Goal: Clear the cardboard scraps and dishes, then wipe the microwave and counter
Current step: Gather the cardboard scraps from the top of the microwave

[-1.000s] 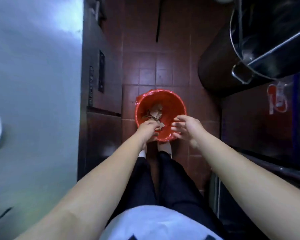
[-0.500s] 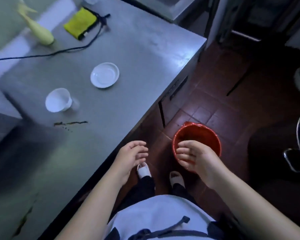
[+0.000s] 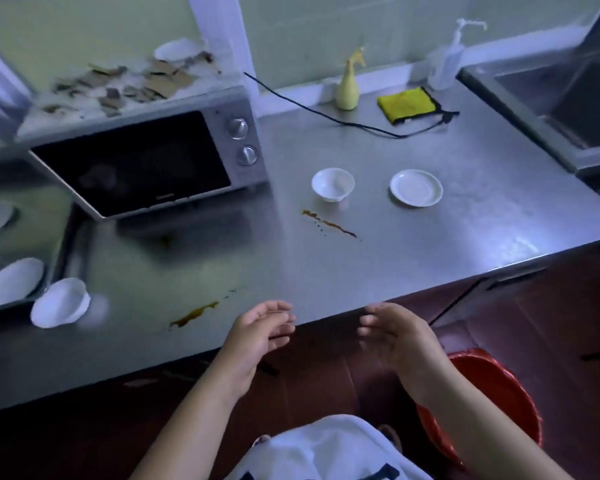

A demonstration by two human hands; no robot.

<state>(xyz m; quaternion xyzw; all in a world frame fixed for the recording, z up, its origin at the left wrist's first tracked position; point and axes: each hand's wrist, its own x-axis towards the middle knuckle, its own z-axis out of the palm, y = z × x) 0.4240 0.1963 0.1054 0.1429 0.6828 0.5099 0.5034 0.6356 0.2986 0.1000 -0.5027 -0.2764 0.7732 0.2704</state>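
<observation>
Both hands, left hand [image 3: 257, 332] and right hand [image 3: 395, 336], hover empty with fingers relaxed at the counter [image 3: 413, 258] edge.

My left hand [image 3: 260, 327] and right hand [image 3: 392, 337] hang empty, fingers loose, by the counter [image 3: 430, 244] edge. A white bowl [image 3: 332, 184] sits at 12 o'clock and a small plate [image 3: 416, 187] at 1 o'clock. The microwave [image 3: 146, 164] at 10 o'clock has cardboard scraps [image 3: 146, 83] on top, and a red bucket [image 3: 492, 386] is at 4 o'clock.
</observation>
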